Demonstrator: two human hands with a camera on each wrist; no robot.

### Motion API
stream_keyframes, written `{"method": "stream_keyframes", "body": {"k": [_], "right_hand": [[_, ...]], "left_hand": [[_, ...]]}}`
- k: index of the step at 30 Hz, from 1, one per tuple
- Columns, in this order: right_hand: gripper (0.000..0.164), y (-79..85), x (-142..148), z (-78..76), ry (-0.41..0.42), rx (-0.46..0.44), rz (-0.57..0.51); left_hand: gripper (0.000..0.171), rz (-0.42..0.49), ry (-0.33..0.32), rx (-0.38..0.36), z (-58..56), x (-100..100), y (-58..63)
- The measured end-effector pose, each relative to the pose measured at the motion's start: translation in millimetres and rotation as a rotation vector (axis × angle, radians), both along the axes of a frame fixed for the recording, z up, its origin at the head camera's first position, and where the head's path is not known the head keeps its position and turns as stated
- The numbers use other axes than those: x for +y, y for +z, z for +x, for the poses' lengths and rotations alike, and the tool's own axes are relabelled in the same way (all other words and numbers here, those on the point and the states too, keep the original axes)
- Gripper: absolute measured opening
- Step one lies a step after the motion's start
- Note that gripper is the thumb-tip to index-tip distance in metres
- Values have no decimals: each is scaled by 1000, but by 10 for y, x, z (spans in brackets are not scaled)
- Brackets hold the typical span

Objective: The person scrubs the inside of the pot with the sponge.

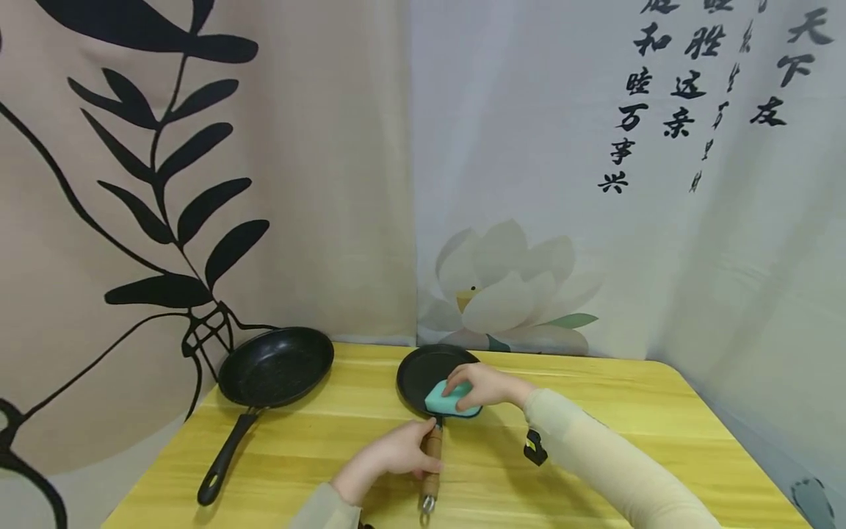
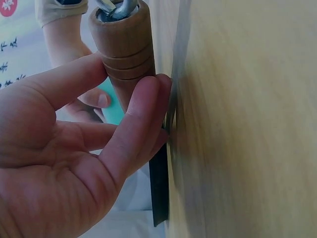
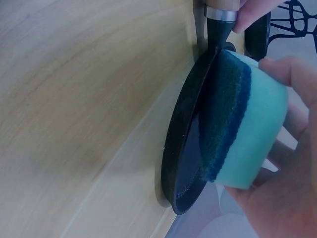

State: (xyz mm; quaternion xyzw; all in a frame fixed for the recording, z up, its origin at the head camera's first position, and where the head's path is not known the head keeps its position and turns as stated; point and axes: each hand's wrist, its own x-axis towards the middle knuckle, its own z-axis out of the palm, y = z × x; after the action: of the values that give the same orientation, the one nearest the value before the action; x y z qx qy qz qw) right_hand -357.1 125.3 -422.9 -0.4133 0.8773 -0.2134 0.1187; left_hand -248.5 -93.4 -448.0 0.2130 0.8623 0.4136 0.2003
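Note:
A small black frying pan (image 1: 423,371) with a wooden handle (image 1: 432,459) lies on the table. My left hand (image 1: 403,450) grips that handle; in the left wrist view the thumb and fingers (image 2: 141,114) curl round the wood below its metal hanging ring. Over the near side of the pan, my right hand (image 1: 485,386) holds a teal sponge (image 1: 449,400). The right wrist view has the sponge tilted, its dark scouring layer (image 3: 225,114) turned toward the pan's inside and its edge at the rim near the handle. Part of the pan's inside is hidden by the sponge.
A larger black frying pan (image 1: 277,367) stands at the table's left, its black handle (image 1: 227,459) pointing toward me. The yellow wood-grain table (image 1: 615,433) reaches back to a printed curtain (image 1: 330,184). A dark strap piece (image 1: 534,447) sits at my right wrist.

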Motion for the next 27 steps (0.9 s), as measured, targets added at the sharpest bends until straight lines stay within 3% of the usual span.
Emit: {"method": "stream_keyframes", "body": {"k": [27], "right_hand": [[31, 8, -28, -49, 24, 5, 2]], "left_hand": [[80, 10, 27, -9, 21, 67, 40]]}}
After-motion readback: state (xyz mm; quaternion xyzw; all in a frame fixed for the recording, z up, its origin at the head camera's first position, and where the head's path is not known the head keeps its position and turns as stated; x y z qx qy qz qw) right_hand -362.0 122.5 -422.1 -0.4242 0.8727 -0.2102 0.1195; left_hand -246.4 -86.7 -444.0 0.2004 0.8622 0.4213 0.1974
